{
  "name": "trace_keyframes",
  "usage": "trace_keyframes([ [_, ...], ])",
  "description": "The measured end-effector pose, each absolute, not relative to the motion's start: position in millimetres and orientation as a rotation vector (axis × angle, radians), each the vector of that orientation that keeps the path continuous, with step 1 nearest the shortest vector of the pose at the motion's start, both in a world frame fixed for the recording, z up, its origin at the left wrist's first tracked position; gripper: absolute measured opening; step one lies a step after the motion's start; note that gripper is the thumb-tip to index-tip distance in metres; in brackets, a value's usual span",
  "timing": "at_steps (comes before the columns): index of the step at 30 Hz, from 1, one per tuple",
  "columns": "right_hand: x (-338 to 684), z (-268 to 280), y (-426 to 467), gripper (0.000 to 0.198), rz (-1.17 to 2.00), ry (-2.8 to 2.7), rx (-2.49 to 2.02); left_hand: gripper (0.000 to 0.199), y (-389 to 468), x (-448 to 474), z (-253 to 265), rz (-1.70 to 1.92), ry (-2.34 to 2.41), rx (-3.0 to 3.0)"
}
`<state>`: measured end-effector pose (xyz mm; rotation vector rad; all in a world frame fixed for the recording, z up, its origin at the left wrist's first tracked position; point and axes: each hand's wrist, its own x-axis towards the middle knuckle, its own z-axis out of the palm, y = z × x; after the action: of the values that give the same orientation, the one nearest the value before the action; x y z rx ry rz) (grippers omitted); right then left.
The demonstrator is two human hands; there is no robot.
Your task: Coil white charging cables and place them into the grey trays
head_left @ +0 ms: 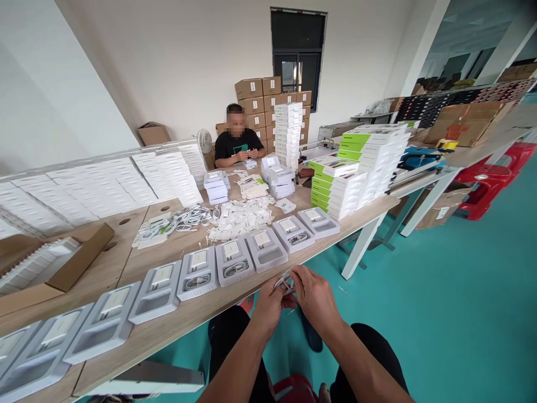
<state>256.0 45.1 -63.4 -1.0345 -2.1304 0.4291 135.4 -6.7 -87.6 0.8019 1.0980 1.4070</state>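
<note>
Between my two hands is a small coiled white cable (285, 282), held just off the table's front edge. My left hand (268, 305) is closed around the coil. My right hand (314, 291) pinches the coil from the other side; its fingertips are partly hidden. Before my hands runs a row of grey-white plastic trays, each with a white charger. A coiled cable lies in the tray (236, 278) left of centre, in another tray (184, 288) further left, and in one tray (311, 246) to the right. The nearest tray (268, 260) has a charger (260, 239) and a bare lower compartment.
Loose white cables (191, 217) and a heap of small white pieces (241, 218) lie behind the trays. Green-and-white boxes (335, 187) are stacked at right. An open carton (90, 252) stands at left. A co-worker (238, 140) sits across the table (138, 268). Red stools (482, 193) stand at right.
</note>
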Motion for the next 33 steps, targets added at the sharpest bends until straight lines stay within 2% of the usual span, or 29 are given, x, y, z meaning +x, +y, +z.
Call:
trace_keyframes([
  [4, 255.2, -62.5, 43.0, 0.029, 0.307, -2.222, -0.979, 0.033, -9.1, 136.8, -90.0, 1.387, 1.097, 0.764],
  [6, 255.7, -62.3, 43.6, 0.029, 0.352, -2.238, -0.959, 0.033, -9.6, 136.5, -91.3, 1.384, 1.084, 0.728],
  [12, 257.9, -72.4, 49.9, 0.030, 1.006, -1.877, -1.035, 0.033, -9.2, 133.4, -94.2, 1.480, 0.960, 0.522],
  [14, 258.0, -79.6, 49.4, 0.032, 1.072, -1.809, -1.064, 0.031, -9.6, 133.6, -94.1, 1.508, 0.950, 0.526],
  [22, 262.7, -99.2, 42.6, 0.032, 0.500, -1.918, -0.922, 0.027, -8.5, 132.4, -86.7, 1.581, 0.929, 0.536],
  [24, 264.9, -99.8, 43.8, 0.032, 0.481, -1.964, -0.858, 0.028, -8.5, 129.3, -84.0, 1.580, 0.923, 0.526],
  [29, 264.2, -95.8, 49.3, 0.025, 0.987, -1.757, -0.910, 0.028, -9.6, 123.7, -82.6, 1.475, 0.904, 0.592],
  [33, 260.2, -87.9, 56.2, 0.025, 1.269, -1.575, -0.899, 0.037, -5.5, 113.9, -67.2, 1.324, 1.108, 0.937],
])
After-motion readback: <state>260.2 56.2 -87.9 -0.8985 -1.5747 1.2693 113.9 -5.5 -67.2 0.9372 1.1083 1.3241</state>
